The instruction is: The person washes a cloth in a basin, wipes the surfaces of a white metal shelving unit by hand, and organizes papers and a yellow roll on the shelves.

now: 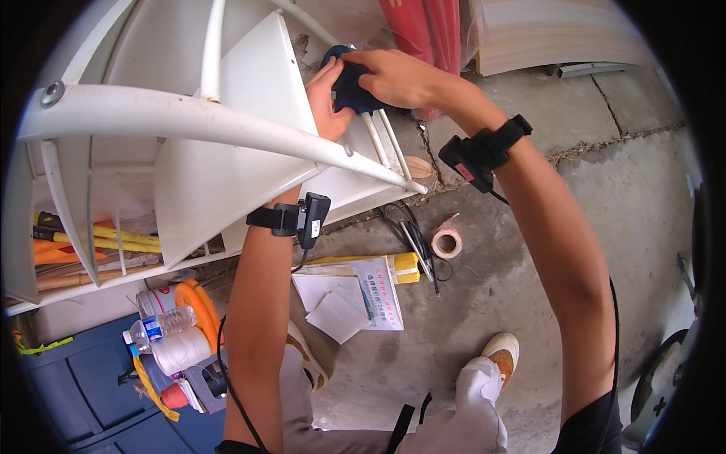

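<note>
A crumpled dark blue cloth (355, 89) is bunched at the far edge of a white metal shelf rack (227, 125). My left hand (327, 104) comes from behind the rack's near tube, its fingers and thumb closed on the cloth's left side. From the right, my right hand (393, 78) grips the same cloth, its index finger reaching over the top toward the left fingertips. Parts of the right fingers are hidden behind the cloth. The rack's thin white legs (386, 140) show just below the cloth.
Papers (348, 291), a tape roll (446, 242) and cables lie on the concrete floor (567, 219). At left, a blue storage box (83, 386) carries a plastic bottle (162, 324) and white thread spool (181, 351). A red wrapped bundle (427, 34) stands beyond the hands.
</note>
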`<state>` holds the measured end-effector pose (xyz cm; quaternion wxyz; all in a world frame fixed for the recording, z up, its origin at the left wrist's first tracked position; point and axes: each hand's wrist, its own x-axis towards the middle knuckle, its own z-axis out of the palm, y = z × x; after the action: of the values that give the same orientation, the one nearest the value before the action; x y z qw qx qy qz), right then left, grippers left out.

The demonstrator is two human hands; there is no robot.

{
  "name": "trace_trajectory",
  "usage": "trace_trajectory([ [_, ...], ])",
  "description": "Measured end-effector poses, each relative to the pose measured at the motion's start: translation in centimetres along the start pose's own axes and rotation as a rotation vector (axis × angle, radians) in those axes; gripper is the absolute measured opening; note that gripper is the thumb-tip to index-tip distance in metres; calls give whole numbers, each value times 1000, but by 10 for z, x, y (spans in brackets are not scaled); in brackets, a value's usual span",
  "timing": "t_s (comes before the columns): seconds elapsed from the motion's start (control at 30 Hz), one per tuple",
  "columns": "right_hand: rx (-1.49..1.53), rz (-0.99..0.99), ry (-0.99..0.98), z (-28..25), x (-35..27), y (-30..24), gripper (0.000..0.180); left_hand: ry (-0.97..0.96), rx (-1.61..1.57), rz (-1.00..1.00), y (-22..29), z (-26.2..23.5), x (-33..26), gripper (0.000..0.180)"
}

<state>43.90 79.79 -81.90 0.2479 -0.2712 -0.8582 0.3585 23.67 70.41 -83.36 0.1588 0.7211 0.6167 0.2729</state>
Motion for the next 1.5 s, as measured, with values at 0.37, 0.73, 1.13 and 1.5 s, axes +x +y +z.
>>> trace_trajectory([
  [0.37,-217,-314,236,32,-39,18,83,174,258,21,26,21,-7,82],
  [0.73,-386,-467,387,39,7,41,64,220,404,17,24,27,10,81],
  [1.13,-313,-178,132,12,35,15,53,192,465,81,-3,-6,28,59],
  [1.5,-371,-142,-72,-8,27,16,34,110,330,-32,51,-8,19,49],
])
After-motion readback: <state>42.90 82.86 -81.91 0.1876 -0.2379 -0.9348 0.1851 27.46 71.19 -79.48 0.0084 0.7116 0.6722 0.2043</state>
